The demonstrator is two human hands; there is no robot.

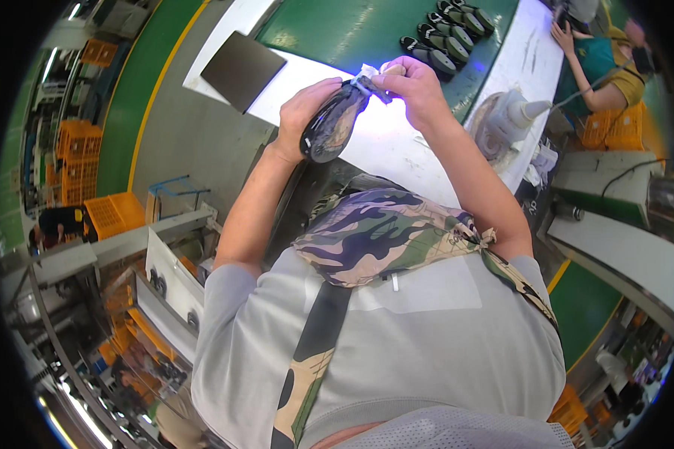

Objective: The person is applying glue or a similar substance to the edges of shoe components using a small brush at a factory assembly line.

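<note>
We are looking at a factory floor where footwear is handled. Several black shoes (449,37) sit grouped on a green surface (329,34) bordered by a white worktop (528,56), and we find one more dark shoe (328,129) held near its edge. A green walkway (124,112) with a yellow line (154,96) runs beside grey flooring. We also notice orange plastic crates (80,142) (some stacked on the left), metal framing (146,239), and a co-worker (603,75) beyond the worktop's right side.

No text, label, number or sign can be read in this view.
</note>
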